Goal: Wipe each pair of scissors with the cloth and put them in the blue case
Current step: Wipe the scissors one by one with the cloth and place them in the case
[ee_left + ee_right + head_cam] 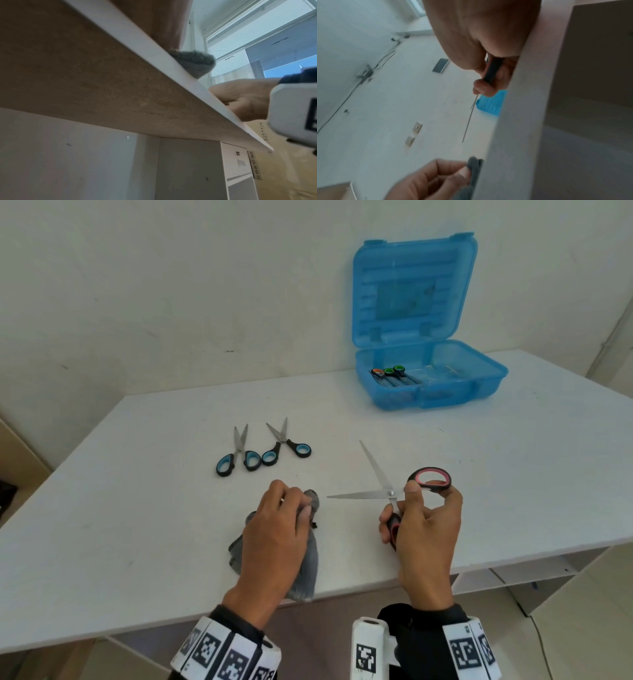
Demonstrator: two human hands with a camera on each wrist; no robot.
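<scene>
My right hand [421, 515] holds red-and-black scissors [383, 491] by the handles, blades spread wide above the table's front edge; one blade [469, 120] shows edge-on in the right wrist view. My left hand [277, 529] grips a grey cloth [310, 563] lying at the table's front edge; a corner of the cloth [193, 63] hangs past the edge. Two blue-handled scissors [236, 453] [286, 445] lie side by side farther back. The open blue case [431, 385] stands at the back right with small scissors [390, 374] inside.
The white table [137, 508] ends close to my wrists, with shelves and floor below. A white wall rises behind the case's raised lid [411, 289]. Bare tabletop lies between the hands and the case.
</scene>
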